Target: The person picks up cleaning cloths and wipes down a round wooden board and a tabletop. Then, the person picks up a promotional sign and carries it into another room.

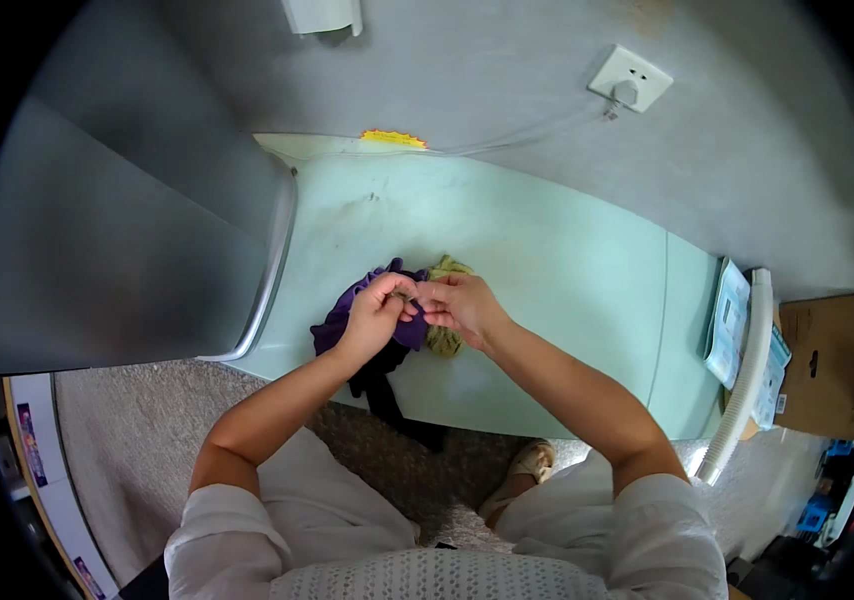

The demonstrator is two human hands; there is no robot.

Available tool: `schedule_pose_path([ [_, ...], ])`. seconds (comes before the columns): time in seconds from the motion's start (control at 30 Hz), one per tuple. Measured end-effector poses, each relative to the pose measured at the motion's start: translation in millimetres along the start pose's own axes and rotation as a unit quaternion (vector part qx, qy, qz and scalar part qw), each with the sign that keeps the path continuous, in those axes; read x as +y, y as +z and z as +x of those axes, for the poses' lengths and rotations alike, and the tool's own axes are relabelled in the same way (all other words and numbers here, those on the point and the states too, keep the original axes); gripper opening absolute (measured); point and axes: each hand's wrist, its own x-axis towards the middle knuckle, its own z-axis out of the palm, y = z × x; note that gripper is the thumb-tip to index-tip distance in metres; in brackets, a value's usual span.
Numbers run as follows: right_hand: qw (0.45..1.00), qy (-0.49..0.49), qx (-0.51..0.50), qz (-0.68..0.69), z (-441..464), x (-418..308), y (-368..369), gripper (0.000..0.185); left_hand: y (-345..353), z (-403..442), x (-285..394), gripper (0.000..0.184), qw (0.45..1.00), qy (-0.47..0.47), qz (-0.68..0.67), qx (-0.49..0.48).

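Note:
My left hand (379,312) is closed, thumb and fingers curled in a pinch. Facing it, my right hand (459,304) is pinched too, and the fingertips of both nearly meet. Whatever small thing may be between them is too small to make out. Below and behind my left hand lies a crumpled purple cloth (332,333) with a gathered edge. A black cloth piece (382,398) trails from it over the table's front edge. Beside it, partly behind my right hand, is a bunched yellow-green cloth (445,342).
The pale green table (547,260) stands against a grey wall with a plugged-in socket (631,80). A dark grey appliance (137,240) borders the left. On the right are a white ribbed hose (747,380), blue-white packets (727,325) and a cardboard box (822,360).

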Motion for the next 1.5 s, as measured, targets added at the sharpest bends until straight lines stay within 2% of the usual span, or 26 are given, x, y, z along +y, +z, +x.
schedule_pose_path([
  [0.03,0.999,0.006,0.008,0.049,8.5,3.7,6.2,0.014,3.9,-4.6,1.6,0.024,0.999,0.038,0.019,-0.002],
  [0.07,0.995,0.011,0.016,0.098,18.2,7.1,12.3,0.013,3.7,-5.3,-2.6,0.020,0.991,0.114,0.058,-0.021],
  [0.13,0.999,0.023,-0.009,0.043,25.4,11.5,29.6,0.025,-2.5,-15.4,4.5,0.024,0.984,0.069,0.163,0.016],
  [0.17,0.999,0.017,-0.042,0.005,28.4,9.4,39.9,0.027,-12.5,-13.8,0.9,0.034,0.984,0.022,0.175,0.022],
  [0.2,0.997,0.013,-0.073,-0.031,34.0,7.4,48.4,0.029,-23.4,-9.3,-5.3,0.031,0.967,0.023,0.242,0.083],
  [0.23,0.992,0.046,-0.054,-0.103,48.6,5.2,50.7,0.029,-35.2,-7.9,-2.4,0.029,0.957,0.030,0.268,0.108],
  [0.27,0.972,-0.032,-0.046,-0.227,65.5,0.9,49.0,0.028,-46.6,-8.0,-1.1,0.027,0.946,0.036,0.293,0.132],
  [0.3,0.931,-0.110,-0.038,-0.345,84.2,-6.6,45.7,0.028,-54.1,-5.9,-12.8,0.022,0.911,0.070,0.351,0.204],
  [0.33,0.870,-0.189,-0.031,-0.454,105.1,-15.8,41.4,0.028,-64.7,-6.6,-38.1,0.021,0.910,0.043,0.336,0.240],
  [0.37,0.798,-0.327,0.058,-0.503,130.3,-23.8,32.3,0.028,-66.9,-9.5,-75.2,0.019,0.893,0.046,0.351,0.279],
  [0.4,0.699,-0.456,0.143,-0.532,154.8,-36.2,23.0,0.029,-67.5,-12.1,-101.9,0.018,0.874,0.049,0.366,0.317],
  [0.47,0.575,-0.526,0.213,-0.589,198.8,-74.1,9.7,0.031,-69.7,-8.7,-106.1,0.016,0.874,0.070,0.356,0.323],
  [0.53,0.529,-0.482,0.260,-0.648,230.2,-101.5,5.3,0.034,-62.3,-16.1,-110.1,0.016,0.874,0.059,0.352,0.328],
  [0.63,0.508,-0.384,0.250,-0.729,255.1,-115.9,11.0,0.027,-65.1,-10.6,-104.0,0.021,0.870,0.049,0.364,0.330],
  [0.73,0.492,-0.354,0.240,-0.758,268.1,-111.8,19.5,0.017,-66.3,-10.6,-102.3,0.021,0.871,0.042,0.375,0.315],
  [0.83,0.488,-0.352,0.182,-0.778,271.3,-126.6,15.5,0.016,-67.9,-9.3,-103.5,0.020,0.870,0.047,0.378,0.313],
  [0.93,0.466,-0.408,0.185,-0.763,263.6,-135.2,11.9,0.015,-68.6,-9.7,-109.4,0.018,0.867,0.035,0.389,0.308],
  [1.03,0.489,-0.466,0.208,-0.707,232.6,-151.7,6.3,0.014,-67.5,-8.6,-101.9,0.017,0.874,0.055,0.371,0.310],
  [1.13,0.493,-0.615,0.253,-0.561,194.3,-162.8,0.9,0.014,-67.2,-7.7,-101.7,0.016,0.867,0.074,0.378,0.317],
  [1.2,0.702,-0.487,0.194,-0.481,172.8,-164.1,-6.8,0.014,-66.8,-9.3,-101.7,0.015,0.871,0.037,0.372,0.318],
  [1.23,0.790,-0.412,0.161,-0.425,162.7,-163.7,-11.3,0.014,-66.3,-9.2,-101.2,0.015,0.873,0.020,0.370,0.318],
  [1.33,0.892,-0.349,0.074,-0.278,134.7,-156.4,-20.2,0.012,-64.5,-8.7,-99.1,0.015,0.870,0.043,0.368,0.325],
  [1.43,0.925,-0.290,0.032,-0.243,94.5,-153.9,-27.4,0.012,-65.4,-8.4,-104.7,0.019,0.859,0.079,0.377,0.338],
  [1.5,0.921,-0.277,0.021,-0.274,72.5,-149.2,-35.8,0.013,-67.1,-8.3,-113.4,0.020,0.857,0.093,0.372,0.345],
])
